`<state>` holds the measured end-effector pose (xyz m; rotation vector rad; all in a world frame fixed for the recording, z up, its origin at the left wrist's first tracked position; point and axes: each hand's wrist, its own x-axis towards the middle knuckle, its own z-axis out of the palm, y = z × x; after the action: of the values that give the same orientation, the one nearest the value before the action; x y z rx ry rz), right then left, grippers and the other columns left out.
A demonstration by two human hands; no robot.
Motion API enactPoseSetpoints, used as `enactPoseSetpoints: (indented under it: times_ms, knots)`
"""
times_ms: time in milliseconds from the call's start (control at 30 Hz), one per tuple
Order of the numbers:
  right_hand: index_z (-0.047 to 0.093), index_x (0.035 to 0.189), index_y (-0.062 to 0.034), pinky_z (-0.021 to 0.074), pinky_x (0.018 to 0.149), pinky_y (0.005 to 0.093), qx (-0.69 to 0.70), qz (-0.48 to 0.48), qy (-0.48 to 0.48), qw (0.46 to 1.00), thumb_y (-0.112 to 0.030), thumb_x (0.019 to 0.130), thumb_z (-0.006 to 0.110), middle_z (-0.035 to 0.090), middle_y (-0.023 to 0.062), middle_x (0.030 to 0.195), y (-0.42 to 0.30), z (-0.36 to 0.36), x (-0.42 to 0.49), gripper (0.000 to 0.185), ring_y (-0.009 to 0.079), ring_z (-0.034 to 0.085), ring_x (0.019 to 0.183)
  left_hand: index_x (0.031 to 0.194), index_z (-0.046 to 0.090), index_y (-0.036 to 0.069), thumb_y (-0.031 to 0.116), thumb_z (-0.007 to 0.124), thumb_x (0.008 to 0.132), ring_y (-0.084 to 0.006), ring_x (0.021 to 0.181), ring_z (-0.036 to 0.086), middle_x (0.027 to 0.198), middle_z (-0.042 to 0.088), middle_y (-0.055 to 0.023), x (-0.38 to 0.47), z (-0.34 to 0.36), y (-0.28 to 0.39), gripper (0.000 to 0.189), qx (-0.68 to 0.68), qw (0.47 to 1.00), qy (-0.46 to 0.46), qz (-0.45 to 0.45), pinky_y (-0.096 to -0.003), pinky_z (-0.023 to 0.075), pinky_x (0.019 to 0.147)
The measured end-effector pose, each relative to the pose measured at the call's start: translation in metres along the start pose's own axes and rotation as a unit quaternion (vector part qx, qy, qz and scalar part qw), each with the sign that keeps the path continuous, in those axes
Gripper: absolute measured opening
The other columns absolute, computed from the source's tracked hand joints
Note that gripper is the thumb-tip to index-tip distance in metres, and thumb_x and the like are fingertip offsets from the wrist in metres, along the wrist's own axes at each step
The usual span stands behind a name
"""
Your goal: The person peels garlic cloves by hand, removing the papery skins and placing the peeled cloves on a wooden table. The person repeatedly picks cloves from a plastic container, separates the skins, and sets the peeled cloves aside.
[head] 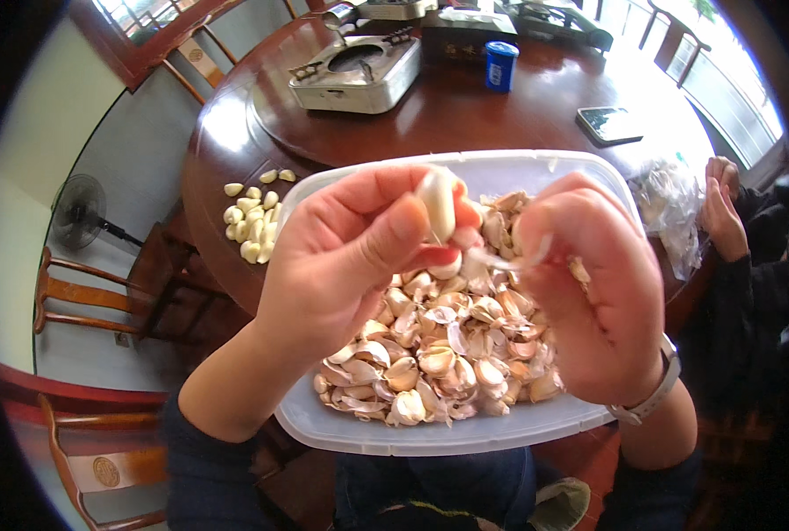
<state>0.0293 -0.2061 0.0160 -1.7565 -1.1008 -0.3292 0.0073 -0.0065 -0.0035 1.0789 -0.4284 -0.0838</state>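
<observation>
Between the thumb and fingers of my left hand (348,245) is a pale garlic clove (439,207). Strips of thin garlic skin (500,259) trail from the blurred fingers of my right hand (593,279), which is curled with its back partly towards me. Both hands are above a translucent plastic tub (447,445). Inside the tub lie many unpeeled garlic cloves (437,362) mixed with loose papery skins. A pile of peeled garlic cloves (255,222) sits on the table to the left of the tub.
On the round wooden table (434,133) stand a portable gas stove (358,73), a blue canister (501,66) and a phone (609,125). A clear plastic bag (670,206) lies at the right, near another person's hands (723,206). Wooden chairs (89,295) and a fan (79,209) are at the left.
</observation>
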Motion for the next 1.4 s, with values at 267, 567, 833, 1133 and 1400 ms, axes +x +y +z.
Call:
enactPoseSetpoints:
  times_ms: [267, 567, 833, 1133, 1400]
  knots:
    - [0.052, 0.084, -0.0018, 0.0369, 0.061, 0.0203, 0.004, 0.08, -0.004, 0.997, 0.002, 0.081, 0.056, 0.052, 0.0026, 0.081, 0.0, -0.003, 0.001, 0.006, 0.0075, 0.046, 0.07, 0.12, 0.047, 0.004, 0.015, 0.043, 0.093, -0.0298, 0.1, 0.057, 0.112, 0.054, -0.0216, -0.001, -0.004, 0.003, 0.03, -0.137, 0.99, -0.01, -0.021, -0.0378, 0.0519, 0.082]
    - [0.058, 0.089, -0.0046, 0.0378, 0.057, 0.0201, -0.036, -0.012, 0.026, 0.999, -0.008, 0.07, 0.072, 0.057, 0.006, 0.086, -0.001, 0.003, 0.003, 0.024, 0.0101, 0.052, 0.072, 0.118, 0.048, 0.0, 0.009, 0.051, 0.09, -0.0213, 0.107, 0.054, 0.115, 0.054, -0.0174, -0.002, 0.003, -0.001, 0.03, -0.108, 0.993, -0.047, -0.016, -0.0328, 0.0473, 0.091]
    - [0.055, 0.085, -0.0031, 0.0381, 0.054, 0.0195, -0.068, -0.039, 0.042, 0.996, -0.005, 0.074, 0.068, 0.054, 0.0053, 0.083, 0.004, 0.005, 0.002, 0.016, 0.0093, 0.05, 0.067, 0.116, 0.048, -0.001, 0.006, 0.058, 0.085, -0.0209, 0.106, 0.054, 0.114, 0.054, -0.016, -0.003, 0.005, -0.002, 0.034, -0.064, 0.997, -0.041, -0.023, -0.0306, 0.0485, 0.087]
    - [0.056, 0.088, -0.0001, 0.0393, 0.06, 0.0192, -0.054, 0.076, 0.104, 0.99, -0.001, 0.081, 0.06, 0.055, 0.0022, 0.081, 0.002, -0.002, -0.002, 0.008, 0.0065, 0.05, 0.07, 0.117, 0.047, 0.0, -0.001, 0.051, 0.086, -0.028, 0.103, 0.057, 0.113, 0.054, -0.0208, -0.003, 0.003, -0.004, 0.031, -0.058, 0.997, -0.027, 0.039, -0.0328, 0.0533, 0.083]
    - [0.06, 0.096, -0.0012, 0.041, 0.06, 0.0199, -0.046, 0.015, 0.025, 0.999, 0.003, 0.076, 0.061, 0.058, 0.0061, 0.088, 0.007, -0.001, 0.003, 0.02, 0.0096, 0.053, 0.073, 0.114, 0.049, 0.002, -0.004, 0.05, 0.085, -0.0289, 0.106, 0.056, 0.116, 0.051, -0.0218, -0.001, 0.0, -0.004, 0.03, -0.01, 0.996, -0.058, 0.073, -0.0333, 0.0517, 0.085]
